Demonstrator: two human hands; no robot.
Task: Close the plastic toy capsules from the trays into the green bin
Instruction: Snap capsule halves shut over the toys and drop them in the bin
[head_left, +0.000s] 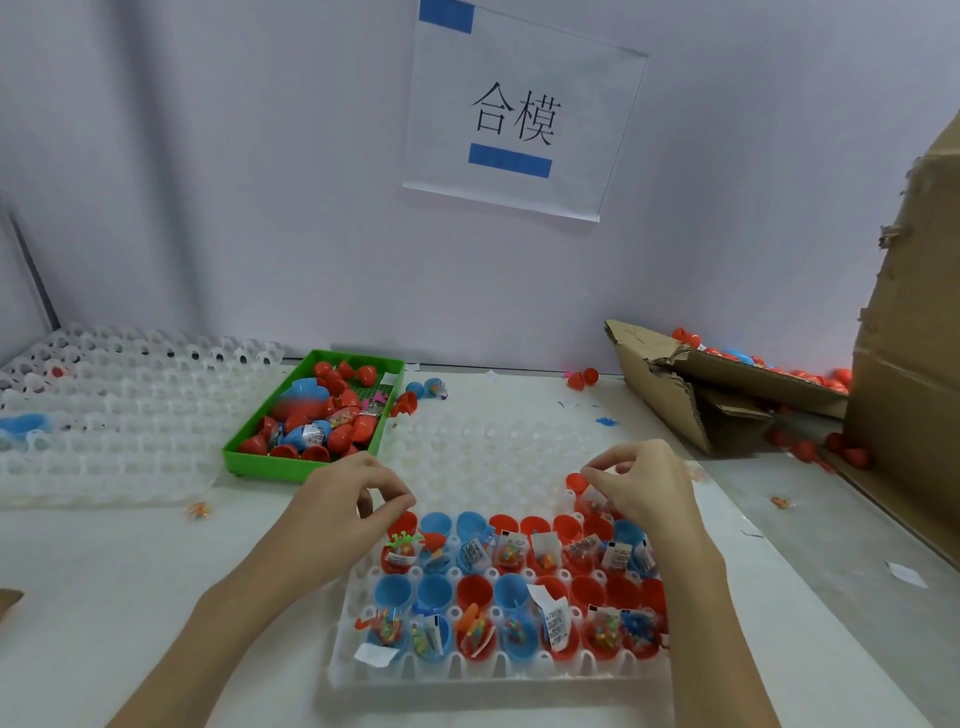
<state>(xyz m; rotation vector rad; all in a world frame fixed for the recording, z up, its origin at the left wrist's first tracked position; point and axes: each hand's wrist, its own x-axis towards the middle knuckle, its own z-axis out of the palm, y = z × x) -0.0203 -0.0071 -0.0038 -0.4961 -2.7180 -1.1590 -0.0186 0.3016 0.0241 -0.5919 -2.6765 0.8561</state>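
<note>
Both hands are hovering over the front tray (498, 670), at its far filled row. Left hand (347, 512) is curling over the row's left end, thumb and fingers (400, 503) nearly pinched; looks like nothing is in them, though I can't tell for sure. Right hand (641, 486) is curling at the right end above a red half (575, 480); whether it's pinching anything, can't tell.

Open capsules (511, 590) are sitting in the tray's near rows, red and blue halves with toys and paper slips sticking up. Green bin (260, 457) is sitting just beyond the left hand, touching the tray's far left corner, already holding closed capsules.

Risks, as I'm reading it:
- Slips and toys are poking above the rims, so a half pressed down could trap paper and fail to snap.
- Halves are packed tight, so fingers reaching in could be knocking neighbours out of their cups.
- Tray is light and translucent, so pressing off-centre could be tipping it.

Worktop (130, 571) is white, littered with scraps and a stray toy (198, 511). Empty trays (104, 415) are lying to the left. Torn cardboard box (727, 384) on the right is spilling red capsules. Pale wall behind is carrying a taped sign (519, 114).
</note>
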